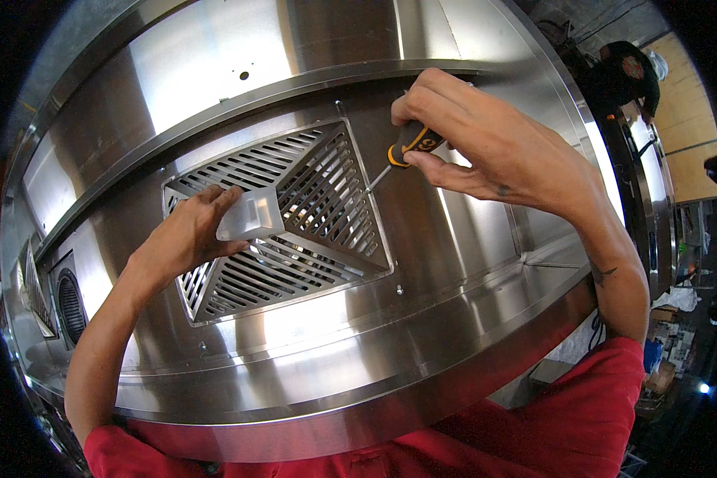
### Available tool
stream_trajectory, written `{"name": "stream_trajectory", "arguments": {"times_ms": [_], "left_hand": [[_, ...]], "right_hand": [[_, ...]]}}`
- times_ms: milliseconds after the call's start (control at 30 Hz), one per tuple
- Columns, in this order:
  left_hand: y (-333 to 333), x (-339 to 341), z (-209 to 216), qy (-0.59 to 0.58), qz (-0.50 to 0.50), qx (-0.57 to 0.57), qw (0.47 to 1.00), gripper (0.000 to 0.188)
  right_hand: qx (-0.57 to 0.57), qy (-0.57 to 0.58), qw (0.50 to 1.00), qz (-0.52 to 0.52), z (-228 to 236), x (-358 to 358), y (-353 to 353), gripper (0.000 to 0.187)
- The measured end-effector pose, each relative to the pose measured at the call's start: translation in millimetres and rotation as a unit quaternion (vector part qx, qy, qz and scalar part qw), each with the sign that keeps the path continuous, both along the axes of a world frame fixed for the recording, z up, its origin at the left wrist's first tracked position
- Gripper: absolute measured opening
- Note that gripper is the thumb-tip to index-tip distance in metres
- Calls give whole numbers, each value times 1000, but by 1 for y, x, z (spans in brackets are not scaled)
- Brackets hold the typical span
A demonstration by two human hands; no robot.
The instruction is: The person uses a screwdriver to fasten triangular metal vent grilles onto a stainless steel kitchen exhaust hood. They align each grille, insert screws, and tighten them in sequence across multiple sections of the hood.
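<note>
A slotted metal vent grille [327,191], roughly square with four panels meeting at a raised plain centre cap [251,215], lies in a stainless steel panel. My left hand [190,231] grips the cap from its left side, fingers along the upper edge and thumb below. In my right hand [470,135] is a screwdriver [410,145] with a black and yellow handle, closed in my fingers. Its shaft slants down to the left, and the tip meets the right border of the grille, near a small fastener [368,190]. I cannot make out how the tip sits in it.
Raised steel edges bound the recessed panel, with a long front rim [319,390] near my body. Small studs [400,290] stand out beside the grille. A round black vent [70,303] is at the far left. At the upper right, a person in dark clothing [625,76] is partly visible.
</note>
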State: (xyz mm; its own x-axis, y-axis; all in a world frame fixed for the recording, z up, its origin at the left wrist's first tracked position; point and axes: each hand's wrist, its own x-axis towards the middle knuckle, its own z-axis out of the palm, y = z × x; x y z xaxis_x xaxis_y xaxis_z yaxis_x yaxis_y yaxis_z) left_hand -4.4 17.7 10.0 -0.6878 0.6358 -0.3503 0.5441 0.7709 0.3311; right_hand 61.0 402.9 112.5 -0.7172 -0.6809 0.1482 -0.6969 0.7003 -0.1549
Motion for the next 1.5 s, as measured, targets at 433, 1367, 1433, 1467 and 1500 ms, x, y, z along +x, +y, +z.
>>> {"name": "stream_trajectory", "arguments": {"times_ms": [433, 1367, 1433, 1467, 1500], "left_hand": [[-4, -1, -3, 8, -17, 19, 1000, 82], [111, -21, -34, 71, -285, 102, 950, 47], [118, -22, -73, 178, -309, 110, 928, 62], [132, -25, -80, 144, -291, 140, 935, 57], [147, -28, -85, 105, -272, 169, 941, 52]], "right_hand": [[62, 6, 996, -64, 9, 12, -20, 35], [63, 99, 982, -148, 21, 3, 30, 25], [50, 90, 983, -149, 20, 2, 28, 25], [48, 84, 983, -156, 18, 3, 30, 25], [48, 86, 984, -151, 15, 2, 32, 26]]}}
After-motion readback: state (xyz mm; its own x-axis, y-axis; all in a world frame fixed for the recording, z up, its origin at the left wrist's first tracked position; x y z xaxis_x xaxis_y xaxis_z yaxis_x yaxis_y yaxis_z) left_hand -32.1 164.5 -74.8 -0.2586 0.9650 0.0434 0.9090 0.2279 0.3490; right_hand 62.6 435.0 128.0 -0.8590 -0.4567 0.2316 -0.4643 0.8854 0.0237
